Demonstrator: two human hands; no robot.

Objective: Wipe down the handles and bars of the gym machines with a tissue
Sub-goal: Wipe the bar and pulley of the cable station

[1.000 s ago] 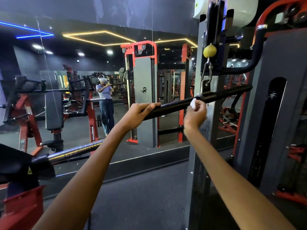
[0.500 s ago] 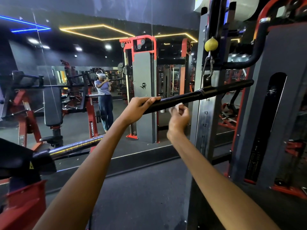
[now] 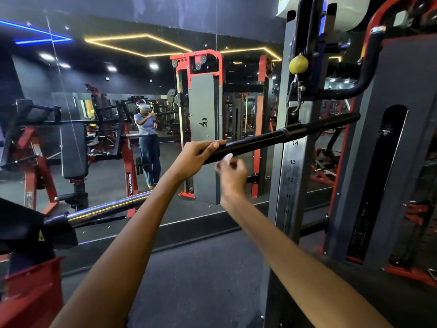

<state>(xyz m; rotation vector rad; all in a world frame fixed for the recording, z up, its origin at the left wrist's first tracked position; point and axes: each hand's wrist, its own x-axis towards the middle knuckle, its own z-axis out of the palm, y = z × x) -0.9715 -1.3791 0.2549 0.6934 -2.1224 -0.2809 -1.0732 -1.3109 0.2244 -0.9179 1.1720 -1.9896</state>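
Listing what we see from the head camera:

1. Black bar (image 3: 272,138): a long pull-down bar, tilted, its right end higher. It hangs from a metal clip (image 3: 294,95) beneath a yellow ball (image 3: 298,64) on the cable machine's grey upright (image 3: 293,176), which carries numbers 11 to 14.

2. Left hand (image 3: 196,157): our fingers are curled over the top of the bar at its lower left end, gripping it.

3. Right hand (image 3: 233,172): held just below the bar, near the left hand, fingers curled and pinching a small white tissue (image 3: 228,157). The hand is motion-blurred, and we cannot tell whether the tissue touches the underside of the bar or sits just beneath it.

4. Chrome barbell sleeve (image 3: 106,209): lower left, running out of a black padded piece (image 3: 26,223) above a red frame (image 3: 28,294).

5. Wall mirror (image 3: 118,114): ahead of us, reflecting a person in a light shirt and dark trousers with arms raised to a bar, red-and-black gym machines, a red-framed grey weight tower (image 3: 204,138), and yellow and blue ceiling light strips.

6. Grey shroud with a tall dark slot (image 3: 387,176): right of the upright, with a curved black handle (image 3: 354,84) above it.

7. Floor (image 3: 201,280): dark rubber.
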